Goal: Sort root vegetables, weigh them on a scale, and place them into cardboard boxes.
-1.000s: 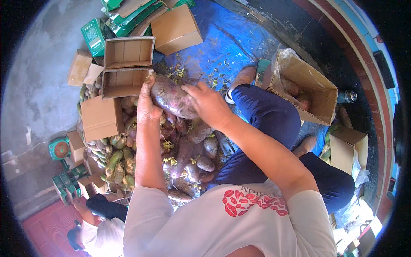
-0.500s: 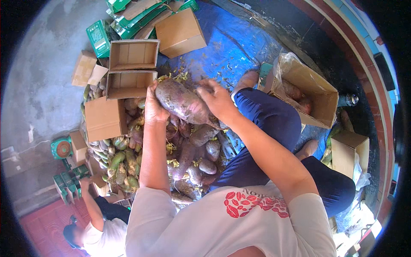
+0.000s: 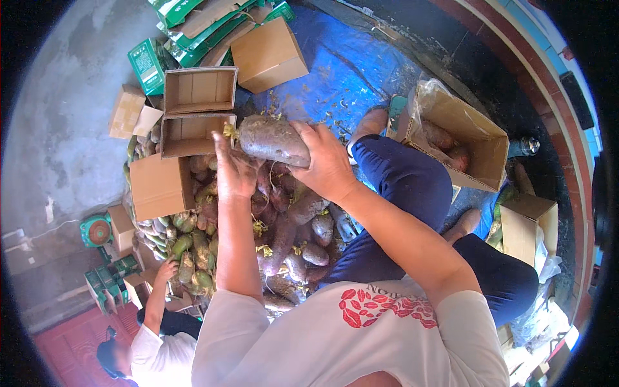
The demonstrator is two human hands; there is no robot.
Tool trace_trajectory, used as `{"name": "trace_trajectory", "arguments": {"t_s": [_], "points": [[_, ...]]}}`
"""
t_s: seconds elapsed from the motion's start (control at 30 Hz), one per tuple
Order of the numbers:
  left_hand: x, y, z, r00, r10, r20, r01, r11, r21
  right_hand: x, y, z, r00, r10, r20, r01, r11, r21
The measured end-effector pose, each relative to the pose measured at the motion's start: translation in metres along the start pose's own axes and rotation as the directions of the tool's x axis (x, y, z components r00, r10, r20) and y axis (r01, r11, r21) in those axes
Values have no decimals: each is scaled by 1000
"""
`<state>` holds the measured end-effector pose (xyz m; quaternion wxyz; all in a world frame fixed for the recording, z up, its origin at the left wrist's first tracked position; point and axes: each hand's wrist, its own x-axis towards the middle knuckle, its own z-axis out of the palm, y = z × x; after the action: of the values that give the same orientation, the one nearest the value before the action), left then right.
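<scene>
A large purple radish (image 3: 271,140), dusted with soil and with yellow leaf stubs at its left end, is held above the heap. My right hand (image 3: 327,164) grips its right end, thumb and fingers wrapped round it. My left hand (image 3: 235,169) is just below the radish's leafy end, with its fingers stretched and palm turned up; whether it touches the radish I cannot tell. Under both hands lies a heap of purple radishes (image 3: 282,238), several with leaf stubs. Green-skinned radishes (image 3: 200,261) lie to the left of them.
Two open cardboard boxes (image 3: 198,89) and a closed one (image 3: 161,183) stand left of the heap. An open, plastic-lined carton (image 3: 474,132) beside my knee holds radishes. Blue tarp (image 3: 335,64) covers the floor ahead. At the lower left, another person's hand (image 3: 169,269) reaches to the green radishes.
The radish has turned more level, and my right hand has closed round its right end. My left hand has opened from its left end. The other person's hand has moved up to the green radishes.
</scene>
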<state>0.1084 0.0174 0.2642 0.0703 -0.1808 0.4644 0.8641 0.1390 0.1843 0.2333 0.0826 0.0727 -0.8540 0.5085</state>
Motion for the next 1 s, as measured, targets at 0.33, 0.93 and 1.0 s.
{"name": "trace_trajectory", "arguments": {"t_s": [0.33,0.93,1.0], "points": [[11,-8,-28,995,95,-34,-93,994,49,-1,-5,-4,988,99,119,-128,953,275],[17,-34,9,854,519,-44,-453,783,427,-2,-7,-4,1000,5,11,-7,975,224],[22,-26,9,821,568,-55,-484,744,460,0,-17,-11,997,67,49,-77,963,258]]}}
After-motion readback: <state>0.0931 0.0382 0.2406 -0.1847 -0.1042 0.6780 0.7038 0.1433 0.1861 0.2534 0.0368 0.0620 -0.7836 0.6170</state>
